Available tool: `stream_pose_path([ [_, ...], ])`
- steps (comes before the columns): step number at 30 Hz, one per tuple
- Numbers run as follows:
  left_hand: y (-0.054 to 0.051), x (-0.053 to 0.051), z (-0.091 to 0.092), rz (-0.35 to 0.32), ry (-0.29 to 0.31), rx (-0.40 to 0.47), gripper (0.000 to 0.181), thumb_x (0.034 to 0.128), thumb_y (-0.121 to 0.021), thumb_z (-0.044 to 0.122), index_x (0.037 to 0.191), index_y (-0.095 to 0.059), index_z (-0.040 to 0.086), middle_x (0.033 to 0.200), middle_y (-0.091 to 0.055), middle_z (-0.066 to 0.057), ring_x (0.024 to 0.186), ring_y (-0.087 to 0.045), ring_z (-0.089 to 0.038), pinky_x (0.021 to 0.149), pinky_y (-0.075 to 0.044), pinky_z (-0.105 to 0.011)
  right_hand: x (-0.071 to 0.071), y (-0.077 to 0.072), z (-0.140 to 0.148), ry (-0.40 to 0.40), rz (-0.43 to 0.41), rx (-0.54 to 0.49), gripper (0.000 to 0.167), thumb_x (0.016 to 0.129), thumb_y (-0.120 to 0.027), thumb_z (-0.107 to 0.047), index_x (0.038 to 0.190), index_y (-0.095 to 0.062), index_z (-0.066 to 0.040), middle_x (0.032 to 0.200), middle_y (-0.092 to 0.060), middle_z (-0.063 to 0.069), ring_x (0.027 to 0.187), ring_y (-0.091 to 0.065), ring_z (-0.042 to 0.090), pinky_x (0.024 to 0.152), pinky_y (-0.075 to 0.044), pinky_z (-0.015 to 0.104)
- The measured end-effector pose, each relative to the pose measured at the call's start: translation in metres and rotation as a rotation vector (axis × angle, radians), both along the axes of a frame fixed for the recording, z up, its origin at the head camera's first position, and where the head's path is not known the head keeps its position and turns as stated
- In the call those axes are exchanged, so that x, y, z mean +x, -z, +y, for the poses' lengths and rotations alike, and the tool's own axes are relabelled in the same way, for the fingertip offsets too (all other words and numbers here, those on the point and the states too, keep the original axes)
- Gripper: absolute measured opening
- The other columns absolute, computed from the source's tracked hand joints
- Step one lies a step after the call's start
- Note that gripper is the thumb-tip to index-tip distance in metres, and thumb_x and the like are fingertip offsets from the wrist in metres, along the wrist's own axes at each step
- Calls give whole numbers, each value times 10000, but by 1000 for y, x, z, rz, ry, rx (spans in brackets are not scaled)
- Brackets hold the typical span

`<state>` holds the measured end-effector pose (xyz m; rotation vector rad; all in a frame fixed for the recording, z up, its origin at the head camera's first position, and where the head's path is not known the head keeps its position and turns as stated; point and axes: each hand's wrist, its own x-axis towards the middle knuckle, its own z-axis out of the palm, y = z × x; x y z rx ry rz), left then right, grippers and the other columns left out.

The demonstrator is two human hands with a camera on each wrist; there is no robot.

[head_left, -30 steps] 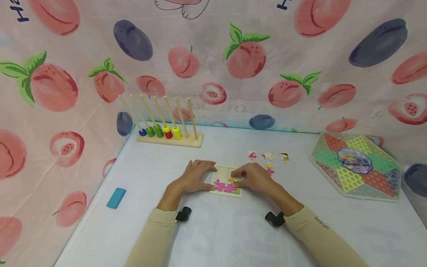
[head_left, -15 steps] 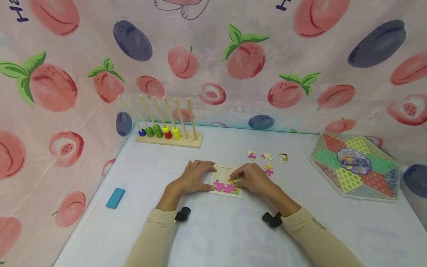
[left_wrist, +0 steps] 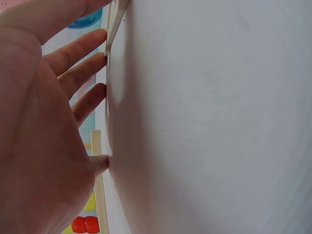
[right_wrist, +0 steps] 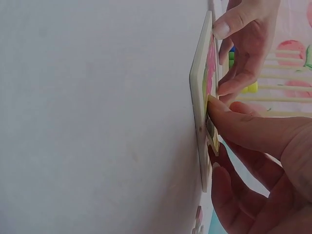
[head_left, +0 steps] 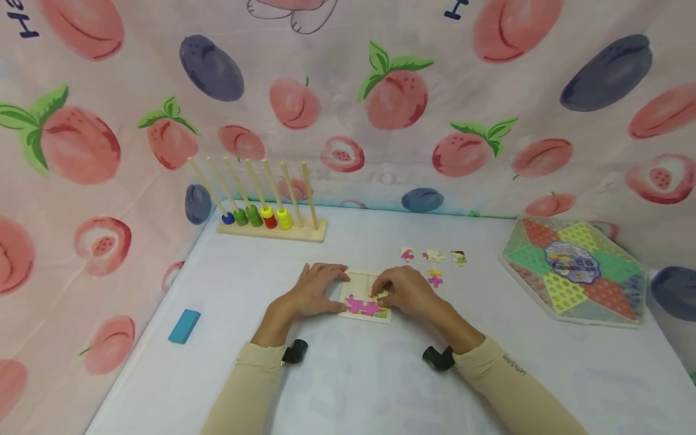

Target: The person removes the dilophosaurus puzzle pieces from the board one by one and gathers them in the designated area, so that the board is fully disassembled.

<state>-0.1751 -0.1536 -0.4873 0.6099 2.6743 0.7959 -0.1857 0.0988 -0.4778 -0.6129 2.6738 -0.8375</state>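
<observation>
A small square wooden puzzle board (head_left: 354,280) lies on the white table, with pink picture pieces (head_left: 363,306) fitted along its near side. My left hand (head_left: 310,293) rests at the board's left side, fingers spread. Its thumb touches the near left corner, and its fingertips reach the far left edge. Over the board's right part, my right hand (head_left: 411,291) pinches a puzzle piece (right_wrist: 212,130) between thumb and fingers. In the right wrist view this piece sits tilted against the board; the fingers partly hide it.
Several loose puzzle pieces (head_left: 433,256) lie beyond my right hand. A wooden bead-counting rack (head_left: 272,230) with upright rods stands at the back left. A blue block (head_left: 184,326) lies at the left, and a hexagonal game board (head_left: 576,272) at the right. Patterned cloth (head_left: 348,90) hangs behind.
The right fingers shift slightly over the board, with the puzzle piece still pinched. The left hand stays at the board's left side. The whole view drifts a little to the left.
</observation>
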Motion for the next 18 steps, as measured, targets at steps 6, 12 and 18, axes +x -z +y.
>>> stream_pose_path([
  [6,4,-1,-1,-3,-3,13,535,844,-820,316,1322,-621,184,1591,-476,-18,1497,-351,-306,1247,-36,-723,0,1,0,-20,-10,-44,155,778,-879,-105,840,-787,-213,959,-759,-62,929,-617,135,897,-548,360],
  [12,8,1,-2,-7,1,21,538,838,-827,338,1314,-626,188,1580,-488,-17,1494,-358,-306,1235,-38,-741,4,4,1,-48,-45,-47,125,814,-846,-93,873,-813,-199,1000,-757,-52,1017,-643,152,955,-564,395],
  [18,7,-2,-2,20,1,14,541,836,-831,340,1311,-620,193,1580,-484,-17,1496,-354,-312,1233,-43,-741,4,2,-1,-25,-17,-5,116,821,-843,-115,888,-817,-206,946,-764,-74,909,-604,108,846,-504,301],
])
